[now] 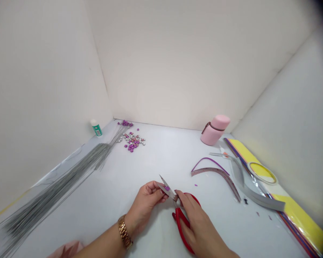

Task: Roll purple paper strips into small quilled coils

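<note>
Purple foam scrap (167,188), light and soft, pinched at its edge by left hand (145,206); right hand (200,225) clenched around red scissors (181,224).

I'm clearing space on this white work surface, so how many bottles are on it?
2: a pink bottle near the back wall on the right, and a small green-and-white bottle in the far left corner. Others could be hidden, though none shows.

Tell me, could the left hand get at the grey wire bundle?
Probably yes: the left hand sits near the grey wire bundle, nothing showing between them, though it is pinching a small purple piece against the scissors.
</note>
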The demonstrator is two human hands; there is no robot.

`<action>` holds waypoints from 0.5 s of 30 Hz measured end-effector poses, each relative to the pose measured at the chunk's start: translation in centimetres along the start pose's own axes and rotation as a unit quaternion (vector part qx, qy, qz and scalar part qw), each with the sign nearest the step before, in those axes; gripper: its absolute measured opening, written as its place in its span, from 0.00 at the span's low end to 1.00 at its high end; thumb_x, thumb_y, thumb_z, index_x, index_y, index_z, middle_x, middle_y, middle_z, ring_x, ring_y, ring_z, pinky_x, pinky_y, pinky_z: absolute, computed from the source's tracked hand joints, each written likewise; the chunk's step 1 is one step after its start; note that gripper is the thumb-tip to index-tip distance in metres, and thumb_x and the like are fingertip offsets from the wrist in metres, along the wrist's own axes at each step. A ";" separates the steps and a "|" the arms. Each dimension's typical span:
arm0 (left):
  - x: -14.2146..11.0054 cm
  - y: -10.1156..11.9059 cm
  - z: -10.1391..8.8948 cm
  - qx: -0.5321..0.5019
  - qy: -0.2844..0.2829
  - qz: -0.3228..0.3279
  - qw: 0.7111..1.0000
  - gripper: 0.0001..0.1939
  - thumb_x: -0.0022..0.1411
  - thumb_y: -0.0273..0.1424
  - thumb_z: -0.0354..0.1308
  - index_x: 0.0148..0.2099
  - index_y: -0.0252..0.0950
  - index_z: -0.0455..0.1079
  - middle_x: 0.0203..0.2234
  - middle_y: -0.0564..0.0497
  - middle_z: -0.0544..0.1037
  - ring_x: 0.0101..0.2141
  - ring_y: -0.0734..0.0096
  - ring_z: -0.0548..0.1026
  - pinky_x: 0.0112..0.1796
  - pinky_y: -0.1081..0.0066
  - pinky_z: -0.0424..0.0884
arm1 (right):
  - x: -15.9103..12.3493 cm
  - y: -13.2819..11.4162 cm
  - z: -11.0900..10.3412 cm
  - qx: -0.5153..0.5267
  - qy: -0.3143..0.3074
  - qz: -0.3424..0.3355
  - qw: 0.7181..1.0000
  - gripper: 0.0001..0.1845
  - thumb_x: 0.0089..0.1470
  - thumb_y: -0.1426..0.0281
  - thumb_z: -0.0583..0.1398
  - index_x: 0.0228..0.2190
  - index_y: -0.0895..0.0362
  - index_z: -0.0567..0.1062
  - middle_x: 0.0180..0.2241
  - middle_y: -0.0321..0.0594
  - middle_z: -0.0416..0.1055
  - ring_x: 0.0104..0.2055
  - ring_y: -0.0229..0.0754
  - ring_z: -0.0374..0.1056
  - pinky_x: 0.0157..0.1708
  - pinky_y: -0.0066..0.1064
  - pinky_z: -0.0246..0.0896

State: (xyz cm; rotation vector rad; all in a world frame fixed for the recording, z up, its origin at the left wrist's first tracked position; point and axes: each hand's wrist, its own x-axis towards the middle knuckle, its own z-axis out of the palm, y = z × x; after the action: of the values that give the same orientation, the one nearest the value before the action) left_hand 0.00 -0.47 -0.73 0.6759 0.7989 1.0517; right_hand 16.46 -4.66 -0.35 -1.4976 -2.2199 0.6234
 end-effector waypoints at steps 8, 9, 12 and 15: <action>0.1 -0.1 -0.1 -0.001 0.001 -0.004 1.000 0.03 0.50 0.26 0.61 0.29 0.30 0.71 0.22 0.50 0.74 0.23 0.79 0.68 0.28 0.78 0.63 | -0.1 0.0 0.0 0.046 0.000 0.001 0.999 0.22 0.54 0.76 0.48 0.52 0.58 0.54 0.40 0.49 0.64 0.42 0.46 0.63 0.42 0.40 0.62; 0.1 -0.1 -0.1 -0.001 0.003 -0.005 1.000 0.04 0.50 0.26 0.61 0.30 0.30 0.71 0.23 0.50 0.74 0.24 0.79 0.69 0.29 0.78 0.64 | -0.1 0.0 0.1 0.048 0.003 0.001 0.999 0.22 0.54 0.76 0.48 0.51 0.57 0.54 0.40 0.49 0.64 0.42 0.46 0.63 0.42 0.40 0.62; 0.1 -0.2 -0.2 0.001 0.007 -0.010 1.000 0.05 0.50 0.27 0.62 0.30 0.30 0.71 0.24 0.49 0.75 0.24 0.78 0.70 0.30 0.77 0.65 | -0.1 -0.1 0.1 0.049 0.010 -0.006 0.999 0.22 0.54 0.76 0.48 0.51 0.56 0.54 0.40 0.48 0.65 0.41 0.46 0.64 0.41 0.38 0.63; 0.0 -0.2 -0.3 0.004 0.014 -0.016 1.000 0.05 0.49 0.27 0.62 0.30 0.31 0.70 0.23 0.50 0.75 0.24 0.77 0.70 0.30 0.77 0.65 | 0.0 0.2 -0.1 0.030 0.030 -0.003 0.999 0.22 0.54 0.75 0.47 0.51 0.57 0.54 0.40 0.48 0.66 0.41 0.45 0.66 0.41 0.36 0.64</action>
State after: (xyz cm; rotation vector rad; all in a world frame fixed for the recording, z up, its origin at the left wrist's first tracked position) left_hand -0.15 -0.53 -1.01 0.6555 0.8356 1.0314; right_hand 16.64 -4.56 -0.33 -1.4600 -2.1411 0.6285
